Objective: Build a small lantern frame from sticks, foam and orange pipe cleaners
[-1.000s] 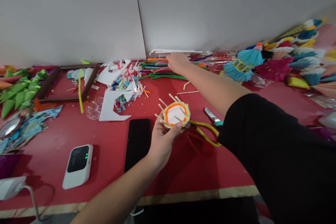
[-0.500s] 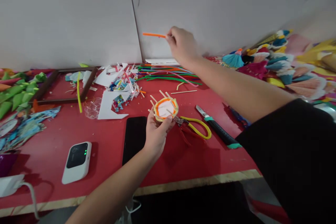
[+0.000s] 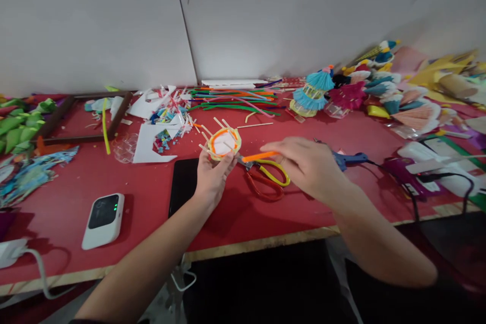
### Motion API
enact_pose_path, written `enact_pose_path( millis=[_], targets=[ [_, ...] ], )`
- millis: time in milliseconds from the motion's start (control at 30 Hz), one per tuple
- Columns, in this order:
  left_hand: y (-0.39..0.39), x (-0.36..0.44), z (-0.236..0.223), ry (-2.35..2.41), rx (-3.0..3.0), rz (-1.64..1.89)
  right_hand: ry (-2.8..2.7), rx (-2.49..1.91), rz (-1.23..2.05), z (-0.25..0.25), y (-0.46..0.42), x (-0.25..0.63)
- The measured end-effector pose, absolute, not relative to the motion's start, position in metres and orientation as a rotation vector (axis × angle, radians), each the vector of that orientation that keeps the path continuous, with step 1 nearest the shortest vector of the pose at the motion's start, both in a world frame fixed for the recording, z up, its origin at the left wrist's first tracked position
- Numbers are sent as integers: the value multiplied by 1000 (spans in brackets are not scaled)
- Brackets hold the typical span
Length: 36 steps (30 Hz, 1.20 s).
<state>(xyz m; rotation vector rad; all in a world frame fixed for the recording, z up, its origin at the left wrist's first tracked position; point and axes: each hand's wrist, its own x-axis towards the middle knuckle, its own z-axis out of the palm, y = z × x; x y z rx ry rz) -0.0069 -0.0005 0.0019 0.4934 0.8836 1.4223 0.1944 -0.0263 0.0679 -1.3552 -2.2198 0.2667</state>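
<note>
I see L hand (image 3: 214, 177) near frame ctr, grip pinching the round piece (image 3: 224, 143) (white disc, orange ring, sticks poking out) by its lower edge. R hand (image 3: 309, 164), right of ctr, grip pinching an orange strip (image 3: 258, 157), tip near the piece. Pliers (image 3: 261, 195) lie just below strip in frame, on red tabletop (image 3: 235, 228).
</note>
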Motion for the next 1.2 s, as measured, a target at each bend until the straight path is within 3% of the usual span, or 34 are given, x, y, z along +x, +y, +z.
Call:
enact_pose_path(
  millis=[100,167,367,600,767,1000,1200],
  targets=[
    [7,-14,4,922,455,1461,-2364,-1400,608,45,-28,185],
    [11,-19,6,941,440,1460,-2435,-1396,666,30,-27,174],
    [14,-22,12,981,411,1449,-2495,-1408,464,2,-25,158],
    [20,-26,10,985,400,1510,-2597,-1557,120,36,-16,173],
    [23,-27,10,982,421,1522,-2624,-1600,38,60,17,177],
    [19,-24,7,962,478,1507,-2721,-1203,172,18,68,152],
    [18,-24,1,949,488,1503,-2340,-1445,-9,23,42,216]
  ],
)
